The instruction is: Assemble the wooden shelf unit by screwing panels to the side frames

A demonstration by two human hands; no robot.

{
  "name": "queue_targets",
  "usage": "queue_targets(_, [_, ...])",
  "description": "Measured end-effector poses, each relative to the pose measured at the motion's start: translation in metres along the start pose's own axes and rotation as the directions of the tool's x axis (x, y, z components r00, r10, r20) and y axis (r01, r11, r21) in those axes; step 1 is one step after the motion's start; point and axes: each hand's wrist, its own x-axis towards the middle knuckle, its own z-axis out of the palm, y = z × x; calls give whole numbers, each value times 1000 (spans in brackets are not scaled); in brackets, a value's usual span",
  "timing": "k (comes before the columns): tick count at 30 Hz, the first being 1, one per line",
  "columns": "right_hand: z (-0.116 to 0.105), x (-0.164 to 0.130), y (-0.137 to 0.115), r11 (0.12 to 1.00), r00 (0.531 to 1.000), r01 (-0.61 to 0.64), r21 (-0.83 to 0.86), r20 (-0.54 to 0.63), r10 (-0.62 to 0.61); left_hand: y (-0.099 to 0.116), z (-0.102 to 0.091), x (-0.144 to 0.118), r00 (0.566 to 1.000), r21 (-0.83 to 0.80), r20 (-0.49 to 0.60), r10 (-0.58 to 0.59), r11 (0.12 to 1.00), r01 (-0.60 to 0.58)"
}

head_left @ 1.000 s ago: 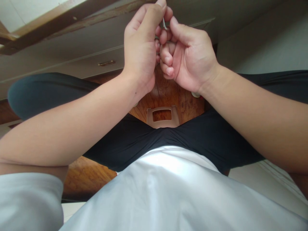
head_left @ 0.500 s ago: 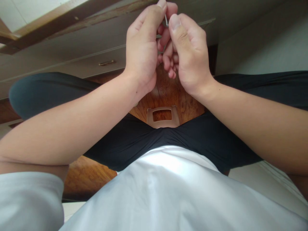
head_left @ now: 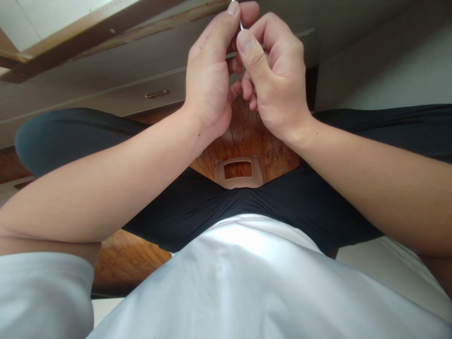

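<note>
At the top of the head view, my left hand (head_left: 211, 70) pinches a thin, silvery metal rod (head_left: 241, 24) between thumb and forefinger. My right hand (head_left: 278, 73) is closed close beside it, its thumb and bent forefinger at the rod's lower end. Only a short stretch of the rod shows between the hands. Fingers hide the rest, so its exact kind cannot be made out. The other fingers of both hands curl inward below the rod and are partly hidden.
A wooden-edged white surface (head_left: 70, 28) runs along the upper left, with a drawer front and metal handle (head_left: 157, 94) beneath. A beige stool edge with a slot (head_left: 221, 173) shows between my dark-trousered legs, above a wooden floor (head_left: 278, 150). A pale wall (head_left: 388, 70) stands right.
My right thumb has shifted left and slightly down along the rod, and my right fingers have curled in more. The left hand has barely moved, its thumb slightly left.
</note>
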Motion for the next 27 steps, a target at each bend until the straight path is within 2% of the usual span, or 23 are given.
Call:
queue_targets(4, [-1,2,-2,1000,1000,17,5,9,-17,-4,-1,1,1000,30,6,31,999,-31])
queue_targets(10, [-1,0,0,997,997,-76,-16,-32,76,-7,-2,3,998,13,22,66,998,-66])
queue_targets(14, [-4,0,4,995,995,-48,85,91,40,-3,-3,0,997,20,46,64,998,-65])
queue_targets(17, [-5,1,2,996,988,-75,51,142,67,-1,-3,-4,997,47,54,58,997,-61])
queue_targets(19, [-5,0,-1,997,992,-76,-10,105,77,0,-3,-5,995,43,61,75,996,-78])
queue_targets(22, [-3,-2,-5,998,1000,-15,-66,20,16,-1,-3,-5,992,42,92,87,995,-92])
queue_targets(24, [-2,-3,-5,996,1000,-5,-85,2,5,-1,-4,-4,988,58,121,100,993,-107])
queue_targets(27, [-2,-2,-4,996,999,-41,-77,5,42,-2,-4,-2,991,71,93,99,992,-106])
